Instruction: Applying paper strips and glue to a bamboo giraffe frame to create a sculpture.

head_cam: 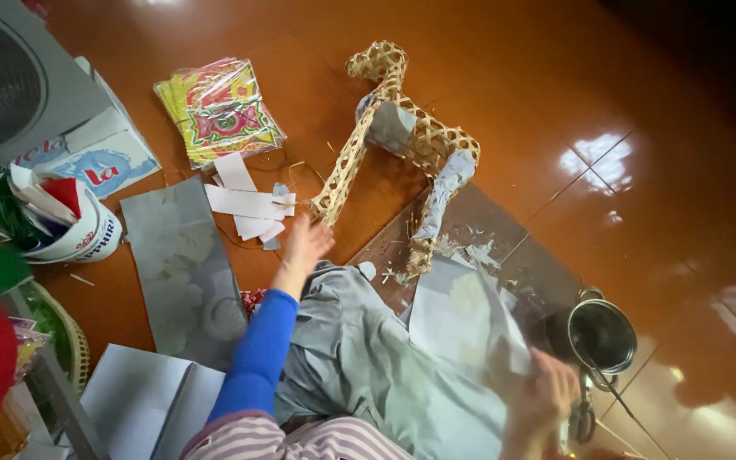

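At the bamboo frame's [402, 128] leg, left fingers [307, 234] touch, spread; right fingers [547, 383] grip grey paper [462, 319].

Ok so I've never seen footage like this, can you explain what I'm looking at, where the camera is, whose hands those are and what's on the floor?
This is one picture from a camera worn on a person's head, looking down at their own arms and lap. There is no machine here, only two bare hands. The person sits on a glossy brown floor.

The left hand, on an arm in a blue sleeve, reaches out towards white paper strips and the end of a woven bamboo frame, which is partly covered in grey paper. Whether it touches them is unclear.

The right hand, blurred, holds a large sheet of pale paper.

Around them lie a wrapped pack of colourful printed papers, a grey sheet and a small metal pot. A fan stands at the upper left.
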